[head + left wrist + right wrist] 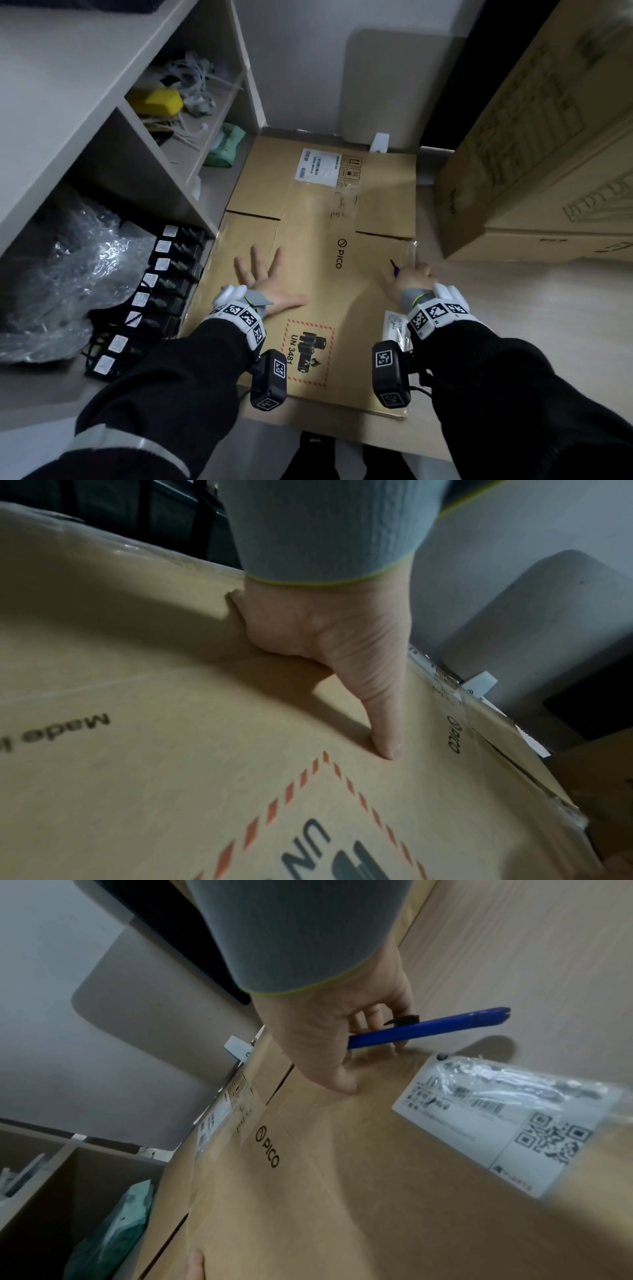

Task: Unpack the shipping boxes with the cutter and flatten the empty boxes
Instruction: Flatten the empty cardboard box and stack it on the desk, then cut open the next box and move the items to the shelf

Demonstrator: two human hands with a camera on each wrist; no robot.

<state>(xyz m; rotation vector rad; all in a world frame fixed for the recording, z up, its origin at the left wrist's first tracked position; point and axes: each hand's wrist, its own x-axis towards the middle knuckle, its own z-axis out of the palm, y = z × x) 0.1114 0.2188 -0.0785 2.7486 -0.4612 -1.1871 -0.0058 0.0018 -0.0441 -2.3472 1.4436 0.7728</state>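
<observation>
At far left, a shelf unit (102, 113) holds crumpled plastic wrap (65, 274) and a row of black packaged items (150, 298) in its lower bay — possibly contents already removed, though this cannot be confirmed.

Next to the shelf, the flattened box (318, 267) lies on the floor, printed face up, its flaps spread flat at the far end. Its long axis runs from the person's feet toward the far wall, with the shipping label (320, 166) at the wall end.

The left hand (265, 281) lies on the box's left half, palm down, fingers straight and splayed, pressing the cardboard.

The right hand (409, 277) presses on the box's right edge while its fingers curl around the cutter (428, 1027). The blue handle lies roughly parallel to the cardboard; in the head view one end projects from the fist away from the person. Whether the blade is extended cannot be determined.

At far right, a large box (534, 144) stands upright, just beside the flattened one.

Judged status: this box is emptied and collapsed — flattening is near completion. The standing box probably remains to be opened, unpacked and flattened.
</observation>
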